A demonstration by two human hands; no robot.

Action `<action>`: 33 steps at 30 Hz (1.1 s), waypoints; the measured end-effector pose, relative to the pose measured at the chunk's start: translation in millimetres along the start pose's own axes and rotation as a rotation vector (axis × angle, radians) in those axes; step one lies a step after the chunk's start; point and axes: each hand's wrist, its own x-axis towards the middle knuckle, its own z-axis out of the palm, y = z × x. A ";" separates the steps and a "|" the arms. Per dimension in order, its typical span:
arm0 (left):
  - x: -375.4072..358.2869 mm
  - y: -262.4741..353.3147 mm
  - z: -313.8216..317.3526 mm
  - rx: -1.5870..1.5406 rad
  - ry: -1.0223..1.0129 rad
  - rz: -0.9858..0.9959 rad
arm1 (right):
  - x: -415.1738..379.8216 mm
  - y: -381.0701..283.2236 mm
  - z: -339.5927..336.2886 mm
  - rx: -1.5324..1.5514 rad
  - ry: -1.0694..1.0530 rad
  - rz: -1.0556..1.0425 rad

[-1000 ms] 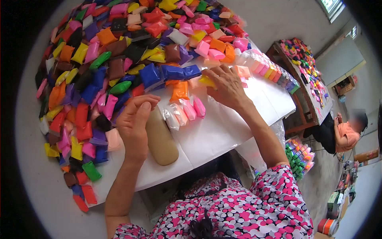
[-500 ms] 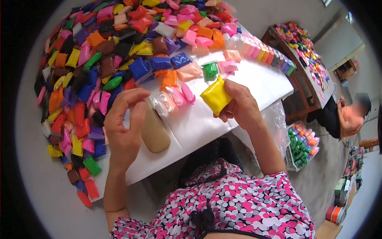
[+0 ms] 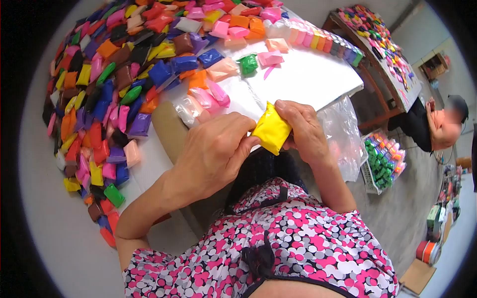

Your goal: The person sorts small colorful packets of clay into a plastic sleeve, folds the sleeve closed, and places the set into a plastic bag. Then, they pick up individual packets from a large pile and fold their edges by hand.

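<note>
A glossy yellow packet (image 3: 272, 130) is held in front of me, just past the table's near edge. My right hand (image 3: 305, 130) grips its right side, thumb on top and fingers behind. My left hand (image 3: 216, 146) is closed at its left edge, thumb and forefinger pinching there. Under my left forearm and hand lies a long beige rounded slab (image 3: 166, 124), partly hidden. Beyond the hands are a clear-wrapped pale packet (image 3: 191, 110), pink packets (image 3: 211, 97) and a green packet (image 3: 248, 64) on the white tabletop (image 3: 308, 79).
A large heap of coloured packets (image 3: 107, 104) covers the table's left and far side. A row of sorted packets (image 3: 318, 40) runs along the back right. A plastic bag (image 3: 343, 139) hangs at the right edge, near a filled basket (image 3: 380, 166). Another person (image 3: 444, 124) sits beyond.
My left hand has moved right from above the beige slab and now pinches the yellow packet. My right hand still holds the packet, brought slightly lower and closer. The view has shifted a little.
</note>
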 end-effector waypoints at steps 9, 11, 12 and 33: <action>9.6 -4.3 12.7 0.012 -0.021 0.163 | -14.3 3.3 -6.7 -0.011 0.106 0.029; 8.6 -9.0 14.9 0.074 0.037 0.236 | -13.2 2.3 -7.9 -0.024 0.102 0.053; 8.0 -11.7 16.9 0.104 0.069 0.271 | -13.1 3.4 -9.4 -0.014 0.098 0.041; 9.5 -24.0 27.3 0.014 0.114 0.244 | -31.1 12.1 -7.5 -0.752 0.206 -0.648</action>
